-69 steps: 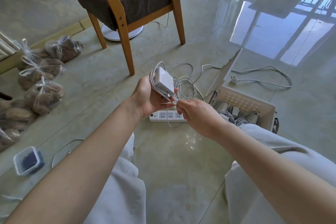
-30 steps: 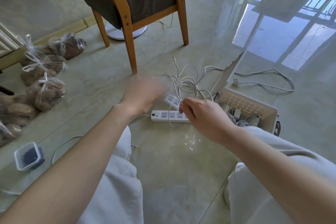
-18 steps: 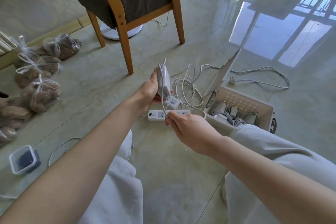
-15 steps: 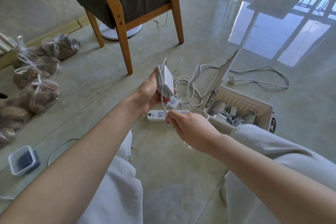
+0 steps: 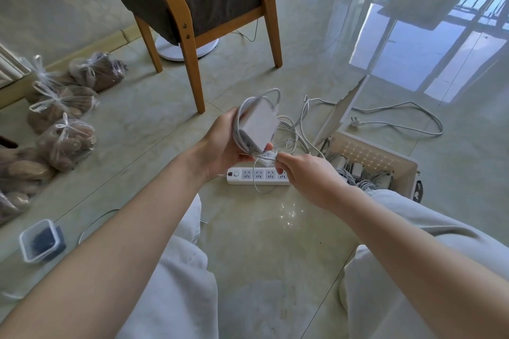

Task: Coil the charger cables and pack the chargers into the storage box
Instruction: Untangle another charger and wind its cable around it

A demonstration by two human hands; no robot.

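I see the left hand [image 5: 223, 143] gripping a white charger [image 5: 259, 124], steadying it as a spool, with cable [image 5: 238, 124] looped round it. Just beside it, the right hand [image 5: 308, 176] pinches the loose cable end, probably to tuck it in. The storage box [image 5: 369, 153] sits open just right of that hand. No writing is readable.

The glossy tiled floor [image 5: 261, 242] carries a white power strip [image 5: 257, 176] at centre, a storage box [image 5: 369, 157] to its right, a loose cable [image 5: 356, 121] beyond that, tied bags [image 5: 66, 140] of what may be potatoes at left, and a wooden chair [image 5: 197, 82] at top.
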